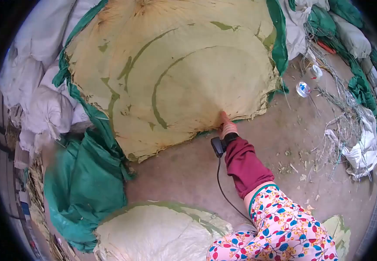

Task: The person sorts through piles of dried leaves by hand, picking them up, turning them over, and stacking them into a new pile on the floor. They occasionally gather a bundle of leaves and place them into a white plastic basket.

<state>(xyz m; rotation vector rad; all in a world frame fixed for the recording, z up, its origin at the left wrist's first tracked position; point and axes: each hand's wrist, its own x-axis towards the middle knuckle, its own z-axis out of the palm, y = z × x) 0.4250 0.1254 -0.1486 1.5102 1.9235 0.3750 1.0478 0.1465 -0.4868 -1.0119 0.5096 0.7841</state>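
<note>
My right hand (227, 125) is at the lower edge of a big stack of pale green dried lotus leaves (206, 78), which look folded into half-rounds. One digit lies on top of the uppermost leaf, where its veins meet; the other fingers are mostly hidden, and the hand looks closed on that edge. A black device (218, 147) with a cable sits at the wrist, below a maroon sleeve. Green cloth (82, 102) shows around the stack. My left hand is out of view.
A second pile of pale leaves (153, 235) lies close to my patterned clothing. Bunched green cloth (88, 187) and stacked white sacks (45, 104) stand at left. On the right are tangled strings (347, 111), a roll of clear tape (303, 89) and white sacking (364, 150).
</note>
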